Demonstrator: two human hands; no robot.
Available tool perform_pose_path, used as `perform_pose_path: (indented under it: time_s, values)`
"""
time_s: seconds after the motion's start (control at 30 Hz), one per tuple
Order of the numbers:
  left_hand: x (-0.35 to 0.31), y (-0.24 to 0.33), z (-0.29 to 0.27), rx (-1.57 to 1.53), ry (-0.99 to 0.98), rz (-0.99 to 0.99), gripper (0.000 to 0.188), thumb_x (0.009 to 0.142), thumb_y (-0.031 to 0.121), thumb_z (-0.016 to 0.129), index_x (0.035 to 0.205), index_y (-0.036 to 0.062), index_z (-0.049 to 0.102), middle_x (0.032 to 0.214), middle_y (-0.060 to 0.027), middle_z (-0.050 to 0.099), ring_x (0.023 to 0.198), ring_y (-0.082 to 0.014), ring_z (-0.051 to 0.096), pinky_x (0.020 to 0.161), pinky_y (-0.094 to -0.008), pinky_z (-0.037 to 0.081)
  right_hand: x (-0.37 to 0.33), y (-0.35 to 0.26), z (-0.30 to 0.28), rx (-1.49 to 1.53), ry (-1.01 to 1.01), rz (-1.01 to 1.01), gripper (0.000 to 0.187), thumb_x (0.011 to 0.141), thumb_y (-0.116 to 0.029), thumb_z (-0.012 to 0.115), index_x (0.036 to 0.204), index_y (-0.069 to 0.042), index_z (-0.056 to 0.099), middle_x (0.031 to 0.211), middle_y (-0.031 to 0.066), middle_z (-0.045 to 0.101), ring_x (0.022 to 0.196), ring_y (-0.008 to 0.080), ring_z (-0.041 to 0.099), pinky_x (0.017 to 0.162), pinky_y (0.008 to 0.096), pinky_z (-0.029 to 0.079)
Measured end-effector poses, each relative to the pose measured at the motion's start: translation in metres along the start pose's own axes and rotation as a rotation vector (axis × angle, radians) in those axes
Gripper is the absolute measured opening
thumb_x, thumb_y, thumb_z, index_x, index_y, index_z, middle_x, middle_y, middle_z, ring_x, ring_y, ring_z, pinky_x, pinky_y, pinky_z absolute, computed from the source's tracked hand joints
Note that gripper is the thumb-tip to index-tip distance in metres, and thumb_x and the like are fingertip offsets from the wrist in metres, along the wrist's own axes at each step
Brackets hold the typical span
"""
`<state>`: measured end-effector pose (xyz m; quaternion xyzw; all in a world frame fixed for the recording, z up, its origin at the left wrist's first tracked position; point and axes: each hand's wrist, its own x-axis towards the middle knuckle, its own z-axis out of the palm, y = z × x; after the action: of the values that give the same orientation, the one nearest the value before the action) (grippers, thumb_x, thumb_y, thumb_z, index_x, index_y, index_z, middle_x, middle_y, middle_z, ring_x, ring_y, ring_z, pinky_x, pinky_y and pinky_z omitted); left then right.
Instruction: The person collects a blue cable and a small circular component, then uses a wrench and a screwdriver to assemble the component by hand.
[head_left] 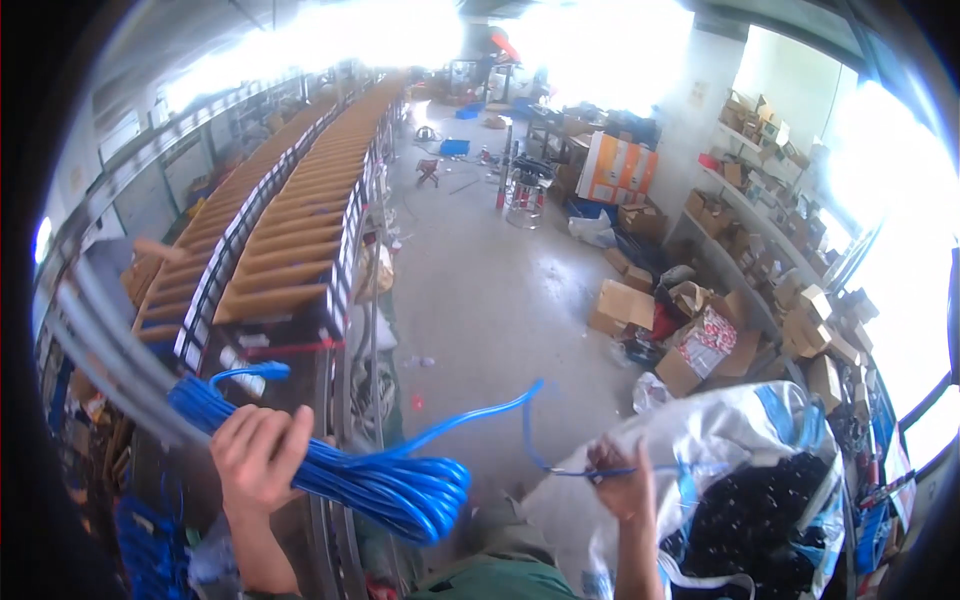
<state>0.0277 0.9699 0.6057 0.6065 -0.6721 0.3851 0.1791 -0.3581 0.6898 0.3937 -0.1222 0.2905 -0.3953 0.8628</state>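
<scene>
My left hand (258,455) is closed round a long folded bundle of blue cable (400,490), held at a slant over the dark bench edge. A short piece of the cable, with a blue plug-like end, sticks out above the hand. From the bundle a single loose length rises to the right, bends and drops to my right hand (622,480). That hand pinches the thin blue strand between its fingers, and a blurred piece points on past it. The right hand is in front of a large white woven sack (680,425) holding many small black pieces (760,520).
Two long racks of brown cardboard dividers (310,200) stretch away at left beside metal rails. Another person's arm (155,250) reaches over them. More blue cable (150,545) lies low at left. Open cartons (620,305) and shelves of boxes (750,225) line the right side.
</scene>
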Motion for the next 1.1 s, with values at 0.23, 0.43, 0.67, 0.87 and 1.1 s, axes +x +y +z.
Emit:
perform_pose_path:
  time_s: [0.23, 0.43, 0.67, 0.87, 1.1]
  values:
    - [0.122, -0.201, 0.248, 0.155, -0.021, 0.139, 0.020, 0.087, 0.015, 0.074, 0.103, 0.0041, 0.069, 0.079, -0.0131, 0.060, 0.070, -0.0285, 0.063, 0.066, -0.0389, 0.055, 0.394, 0.032, 0.011, 0.253, 0.388, 0.246, 0.043, 0.103, -0.050, 0.045, 0.089, -0.013, 0.060, 0.062, -0.0046, 0.052, 0.059, 0.0159, 0.052, 0.069, 0.0410, 0.046]
    - [0.255, -0.368, 0.368, 0.361, 0.057, -0.014, 0.038, 0.093, 0.036, 0.072, 0.098, -0.0014, 0.067, 0.082, -0.0174, 0.068, 0.074, -0.0318, 0.069, 0.072, -0.0458, 0.060, 0.680, 0.046, 0.066, -0.344, 0.702, 0.050, 0.045, 0.096, -0.056, 0.054, 0.111, -0.013, 0.059, 0.108, 0.0076, 0.062, 0.098, 0.0173, 0.058, 0.073, 0.0397, 0.042]
    - [0.362, -0.521, 0.626, 0.347, 0.095, -0.061, 0.046, 0.089, 0.046, 0.069, 0.106, 0.0038, 0.069, 0.088, -0.0187, 0.071, 0.077, -0.0414, 0.070, 0.072, -0.0557, 0.058, 0.890, 0.011, 0.422, 0.542, -0.302, 0.866, 0.071, 0.097, -0.060, 0.049, 0.129, 0.004, 0.049, 0.142, 0.0250, 0.049, 0.119, 0.0341, 0.049, 0.109, 0.0465, 0.037]
    - [0.498, -0.706, 0.848, 0.529, -0.030, 0.133, 0.038, 0.090, 0.024, 0.076, 0.103, -0.0087, 0.062, 0.090, -0.0239, 0.069, 0.080, -0.0397, 0.070, 0.078, -0.0520, 0.061, 1.199, -0.068, 0.560, 0.442, -0.106, 0.615, 0.047, 0.093, -0.041, 0.056, 0.112, 0.002, 0.060, 0.098, 0.0109, 0.063, 0.088, 0.0236, 0.056, 0.083, 0.0340, 0.046]
    - [0.680, -0.895, 1.117, 0.103, -0.112, 0.345, 0.047, 0.090, 0.036, 0.073, 0.099, -0.0075, 0.056, 0.082, -0.0246, 0.066, 0.077, -0.0378, 0.071, 0.073, -0.0527, 0.061, 1.432, -0.098, 0.724, -0.111, -1.006, 0.665, 0.082, 0.093, -0.052, 0.062, 0.149, 0.003, 0.040, 0.146, 0.0220, 0.050, 0.132, 0.0303, 0.051, 0.111, 0.0400, 0.039]
